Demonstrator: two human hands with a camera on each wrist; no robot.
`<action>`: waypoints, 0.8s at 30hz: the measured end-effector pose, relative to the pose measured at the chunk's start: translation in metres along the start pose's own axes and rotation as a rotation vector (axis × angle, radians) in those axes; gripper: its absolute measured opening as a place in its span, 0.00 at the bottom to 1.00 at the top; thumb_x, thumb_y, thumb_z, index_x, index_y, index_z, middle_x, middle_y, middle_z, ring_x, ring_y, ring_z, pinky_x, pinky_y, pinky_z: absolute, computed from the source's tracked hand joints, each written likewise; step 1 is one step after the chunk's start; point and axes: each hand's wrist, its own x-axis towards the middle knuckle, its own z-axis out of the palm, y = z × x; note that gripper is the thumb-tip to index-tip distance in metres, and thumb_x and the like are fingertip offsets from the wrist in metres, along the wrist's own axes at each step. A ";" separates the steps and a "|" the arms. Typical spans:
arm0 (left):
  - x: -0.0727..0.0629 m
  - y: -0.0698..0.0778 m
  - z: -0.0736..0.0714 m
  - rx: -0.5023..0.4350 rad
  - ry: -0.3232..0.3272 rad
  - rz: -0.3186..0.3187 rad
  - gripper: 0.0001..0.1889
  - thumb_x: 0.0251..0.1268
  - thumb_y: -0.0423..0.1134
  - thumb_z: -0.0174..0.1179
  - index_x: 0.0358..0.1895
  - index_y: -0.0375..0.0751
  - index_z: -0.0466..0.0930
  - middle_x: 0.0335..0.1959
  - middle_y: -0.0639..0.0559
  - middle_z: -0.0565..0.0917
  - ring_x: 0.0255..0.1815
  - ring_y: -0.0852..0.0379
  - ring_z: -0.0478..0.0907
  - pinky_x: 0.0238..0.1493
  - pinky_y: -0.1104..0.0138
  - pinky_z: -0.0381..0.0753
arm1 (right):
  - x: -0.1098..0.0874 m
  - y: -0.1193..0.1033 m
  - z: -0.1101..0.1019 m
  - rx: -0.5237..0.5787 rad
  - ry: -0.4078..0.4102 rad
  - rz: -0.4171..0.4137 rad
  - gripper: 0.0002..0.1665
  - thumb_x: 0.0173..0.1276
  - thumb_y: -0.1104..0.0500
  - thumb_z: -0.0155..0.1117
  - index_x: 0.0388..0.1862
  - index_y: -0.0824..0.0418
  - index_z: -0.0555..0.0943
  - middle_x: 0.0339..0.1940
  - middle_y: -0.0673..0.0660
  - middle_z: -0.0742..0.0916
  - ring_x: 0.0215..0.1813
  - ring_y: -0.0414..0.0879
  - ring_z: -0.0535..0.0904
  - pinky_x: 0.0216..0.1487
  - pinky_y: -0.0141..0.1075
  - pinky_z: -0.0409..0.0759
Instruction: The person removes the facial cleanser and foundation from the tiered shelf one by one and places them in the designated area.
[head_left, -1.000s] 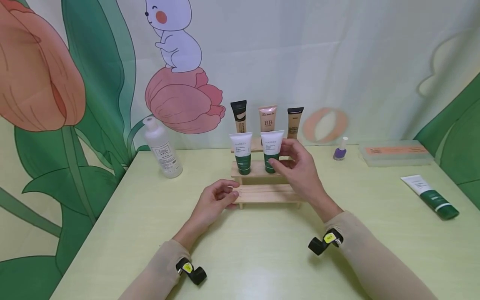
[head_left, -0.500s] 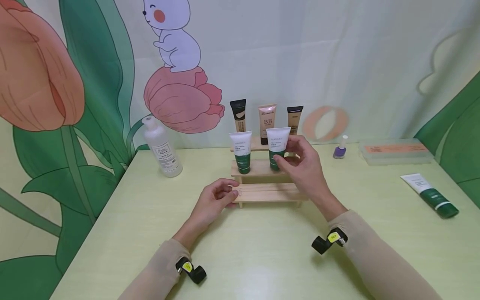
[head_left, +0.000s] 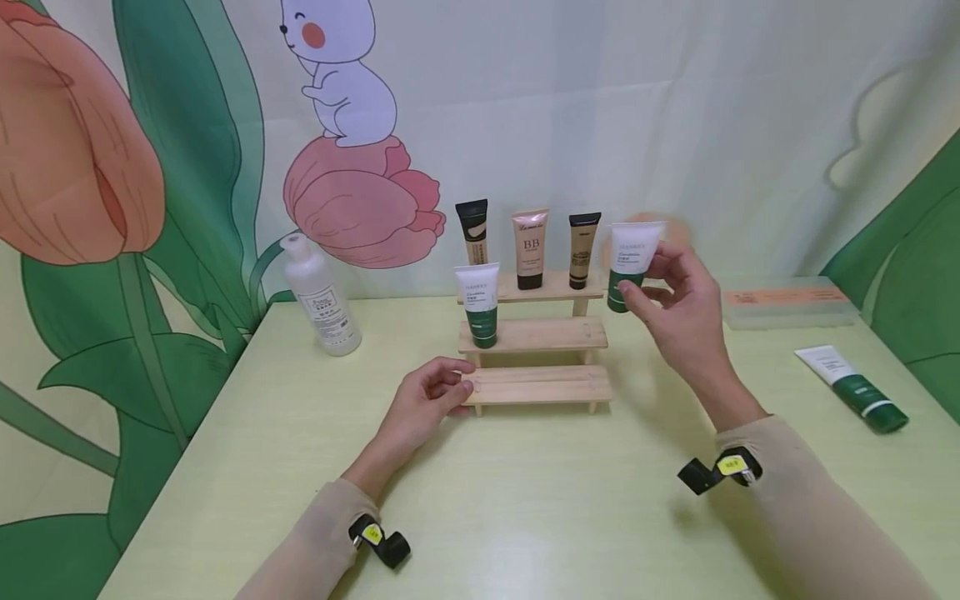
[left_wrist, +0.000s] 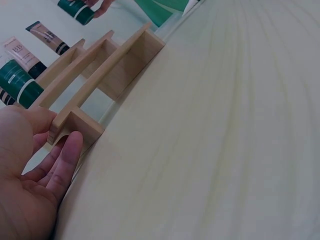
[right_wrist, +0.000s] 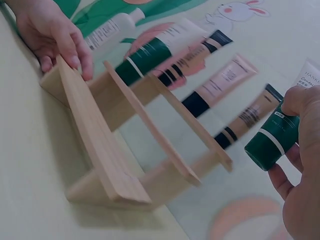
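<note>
While the left hand (head_left: 423, 400) grips the stand (head_left: 536, 379) at its left end, we see the white-green tube (head_left: 632, 248) (long axis nearly upright) pinched in the right hand (head_left: 688, 317); it hangs just beyond the right end.

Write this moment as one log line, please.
left hand: holds pale wooden three-tier rack | right hand: holds white-green squeeze tube beside rack | middle tier: matching tube, standing

Head view, farthest off, looks forward and down over the table (head_left: 525, 492). Left wrist view, close and tilted, faces right from the left end of the stand (head_left: 536, 392); right wrist view, tilted, faces left from its right end. All share the stand.
</note>
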 end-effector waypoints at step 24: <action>0.000 0.000 0.001 -0.006 0.019 -0.009 0.13 0.81 0.31 0.68 0.63 0.40 0.87 0.47 0.43 0.81 0.44 0.51 0.83 0.48 0.60 0.97 | -0.032 0.022 -0.142 -0.234 0.200 0.185 0.31 0.75 0.71 0.74 0.74 0.60 0.80 0.57 0.45 0.84 0.55 0.40 0.81 0.48 0.17 0.82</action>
